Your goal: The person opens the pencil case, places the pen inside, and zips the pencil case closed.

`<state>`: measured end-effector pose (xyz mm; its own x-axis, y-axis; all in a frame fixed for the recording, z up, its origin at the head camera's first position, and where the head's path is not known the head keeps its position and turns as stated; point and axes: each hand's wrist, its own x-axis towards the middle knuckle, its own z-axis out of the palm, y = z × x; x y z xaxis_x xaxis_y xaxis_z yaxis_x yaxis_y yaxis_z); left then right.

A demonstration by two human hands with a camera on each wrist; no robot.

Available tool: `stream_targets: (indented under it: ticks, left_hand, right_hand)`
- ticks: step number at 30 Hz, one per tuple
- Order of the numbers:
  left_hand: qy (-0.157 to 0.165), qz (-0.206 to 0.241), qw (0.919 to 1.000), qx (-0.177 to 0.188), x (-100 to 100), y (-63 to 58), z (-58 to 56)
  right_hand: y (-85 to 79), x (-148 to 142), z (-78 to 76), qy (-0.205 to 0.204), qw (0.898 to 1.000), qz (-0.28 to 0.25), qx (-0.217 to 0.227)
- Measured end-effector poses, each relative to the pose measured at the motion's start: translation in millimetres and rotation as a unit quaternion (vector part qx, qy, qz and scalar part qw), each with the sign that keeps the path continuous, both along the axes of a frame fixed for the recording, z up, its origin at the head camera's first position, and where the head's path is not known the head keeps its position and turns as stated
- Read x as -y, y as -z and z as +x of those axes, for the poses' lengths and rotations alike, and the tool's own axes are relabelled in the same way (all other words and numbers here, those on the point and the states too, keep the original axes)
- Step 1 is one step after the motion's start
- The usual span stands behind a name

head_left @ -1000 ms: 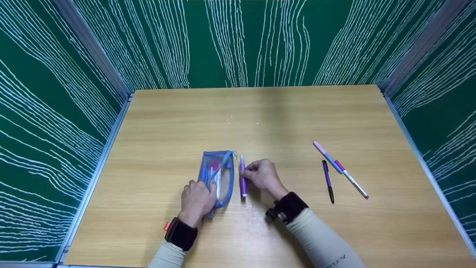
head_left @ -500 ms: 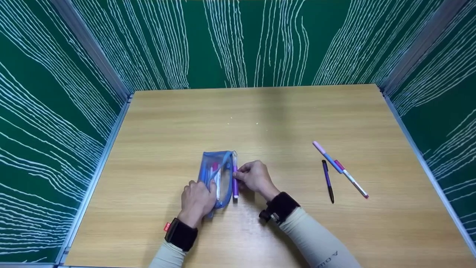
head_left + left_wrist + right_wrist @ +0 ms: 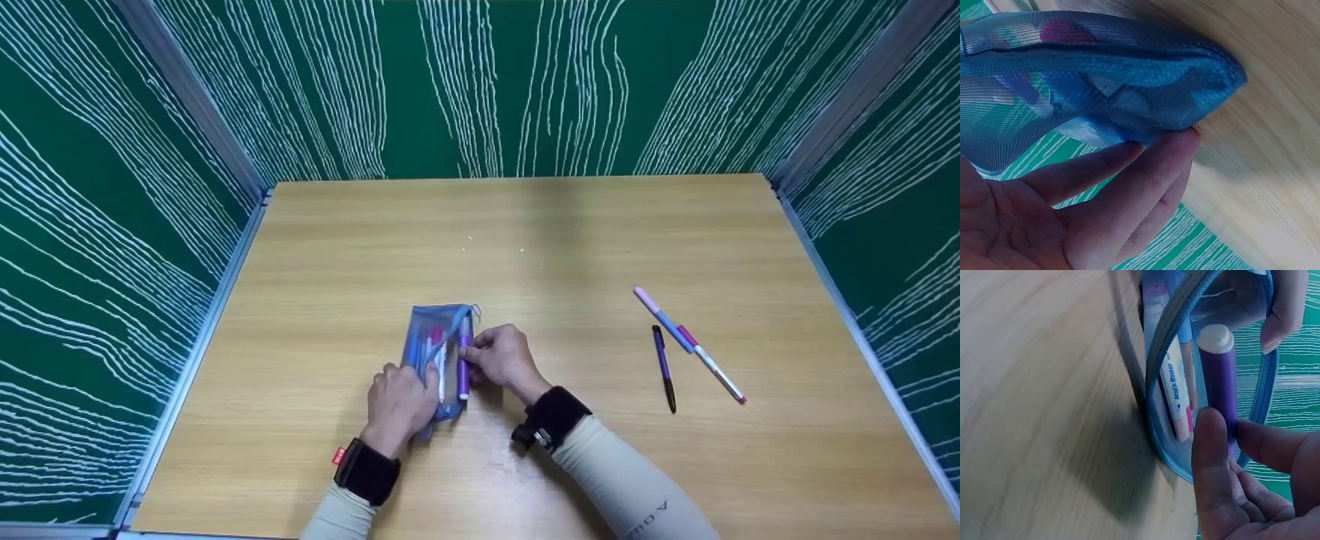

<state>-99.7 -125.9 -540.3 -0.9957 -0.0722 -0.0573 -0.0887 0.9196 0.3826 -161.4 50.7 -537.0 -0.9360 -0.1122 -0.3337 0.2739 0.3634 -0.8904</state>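
Three green walls (image 3: 510,82) streaked with wavy white lines enclose the pale wood-grained worktop (image 3: 360,240) along its left, far and right edges, and grey metal posts (image 3: 835,101) rise at the two far corners. A soft shadow dims the far edge near its middle, and a few white specks (image 3: 522,250) dot the surface below.

Left of the worktop's centre lies a blue mesh pouch (image 3: 1151,84), unzipped, with pens visible inside. The left hand (image 3: 400,397) grips its near end, thumb against the rim. The right hand (image 3: 510,360) pinches a purple marker (image 3: 463,379), fingers clamped on its barrel, at the pouch's open mouth; how deep it sits cannot be told.

Toward the right edge, a pink-and-blue marker (image 3: 664,320) touches a white pen (image 3: 716,371), with a dark purple pen (image 3: 663,364) just beside them.
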Motion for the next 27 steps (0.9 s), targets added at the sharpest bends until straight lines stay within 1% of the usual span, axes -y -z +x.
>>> stream_targets:
  ticks: [6, 11, 19, 27]
  left_hand:
    - [-0.002, -0.008, 1.0000, -0.003, -0.1, 0.1, -0.1]
    - [-0.001, -0.006, 1.0000, -0.006, 0.0, -0.2, -0.5]
    - [0.000, 0.000, 0.9999, -0.012, 0.9, -0.6, -0.6]
    - [0.001, 0.001, 0.9998, -0.018, 0.8, -0.3, -0.5]
  right_hand:
    - [1.5, 4.9, 1.0, 0.000, 1.000, 0.001, -0.017]
    - [2.7, 10.6, 1.0, -0.005, 1.000, -0.006, -0.020]
    - [4.5, 22.9, 1.2, 0.010, 1.000, -0.027, 0.006]
    - [6.5, 35.8, 4.0, 0.013, 0.999, -0.037, 0.010]
